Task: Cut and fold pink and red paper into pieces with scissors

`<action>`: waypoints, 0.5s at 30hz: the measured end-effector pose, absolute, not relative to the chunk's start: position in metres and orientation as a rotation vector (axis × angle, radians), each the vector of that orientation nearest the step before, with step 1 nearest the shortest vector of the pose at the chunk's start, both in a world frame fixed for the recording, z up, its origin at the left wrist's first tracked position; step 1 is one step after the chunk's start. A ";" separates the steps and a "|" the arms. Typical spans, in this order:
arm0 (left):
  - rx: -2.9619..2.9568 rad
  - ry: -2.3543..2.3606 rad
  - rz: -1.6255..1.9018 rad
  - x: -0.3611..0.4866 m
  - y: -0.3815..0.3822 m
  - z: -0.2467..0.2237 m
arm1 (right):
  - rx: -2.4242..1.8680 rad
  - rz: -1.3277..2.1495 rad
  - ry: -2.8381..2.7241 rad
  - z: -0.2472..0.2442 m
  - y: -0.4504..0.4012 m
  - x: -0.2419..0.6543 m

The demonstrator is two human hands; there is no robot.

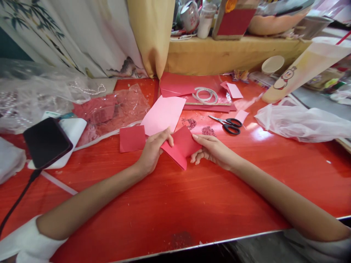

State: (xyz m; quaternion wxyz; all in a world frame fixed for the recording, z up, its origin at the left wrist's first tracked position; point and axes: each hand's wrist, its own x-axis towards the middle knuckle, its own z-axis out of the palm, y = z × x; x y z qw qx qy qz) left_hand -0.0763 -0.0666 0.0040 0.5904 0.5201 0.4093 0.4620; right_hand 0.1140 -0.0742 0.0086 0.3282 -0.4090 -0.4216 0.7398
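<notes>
A folded piece of red paper is held between my two hands above the middle of the red table. My left hand pinches its left side, thumb on top. At the right edge, my right hand grips the paper between thumb and fingers, its other fingers curled below. A red paper square lies just left of my left hand. Behind the hands is a pink sheet. Black-handled scissors lie beyond my right hand, beside small heaps of red bits.
A phone with a cable and plastic bags lie at the left. Red sheets with a white coil are at the back. A tilted drink cup and a translucent bag occupy the right.
</notes>
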 end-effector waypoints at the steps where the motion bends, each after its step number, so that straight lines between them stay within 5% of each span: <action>1: 1.199 0.955 1.064 -0.077 -0.066 0.003 | -1.066 1.938 -1.090 0.008 -0.072 0.116; 15: 1.381 0.790 0.986 -0.077 -0.065 -0.003 | -0.863 1.965 -1.155 0.002 -0.063 0.129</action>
